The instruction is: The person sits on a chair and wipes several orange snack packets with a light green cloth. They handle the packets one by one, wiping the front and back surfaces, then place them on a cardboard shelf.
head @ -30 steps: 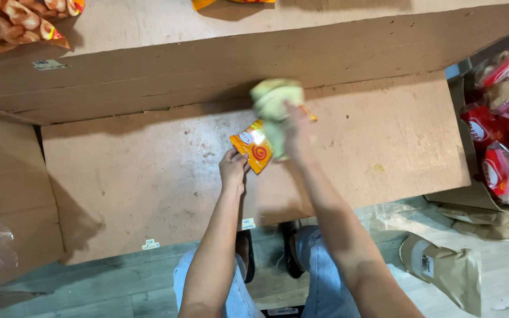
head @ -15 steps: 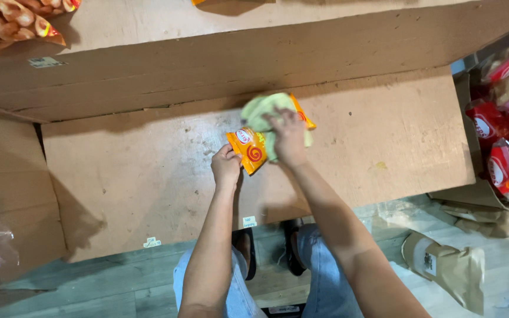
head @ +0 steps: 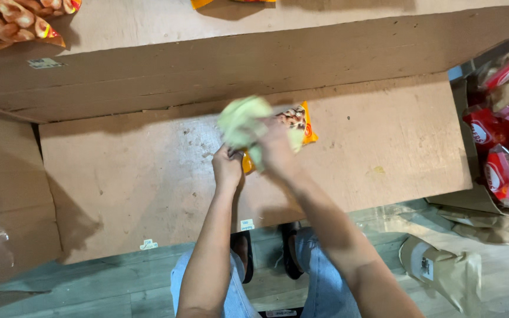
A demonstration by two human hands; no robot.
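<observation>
Mid-wipe at frame centre: left hand (head: 227, 169) pinches the orange snack packet (head: 303, 125), right hand (head: 275, 147) grips a green cloth (head: 240, 121). Next probably needs a steady hold.

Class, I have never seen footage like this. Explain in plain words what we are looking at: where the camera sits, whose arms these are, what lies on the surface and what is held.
One camera, worn on a person's head, looks straight down, so the bare arms are the wearer's own. The left hand grips the lower edge of an orange snack packet over a flattened cardboard sheet. The right hand presses a pale green cloth against the packet; it is blurred. A box of red snack packets stands to the right, and more orange packets lie at top left.
</observation>
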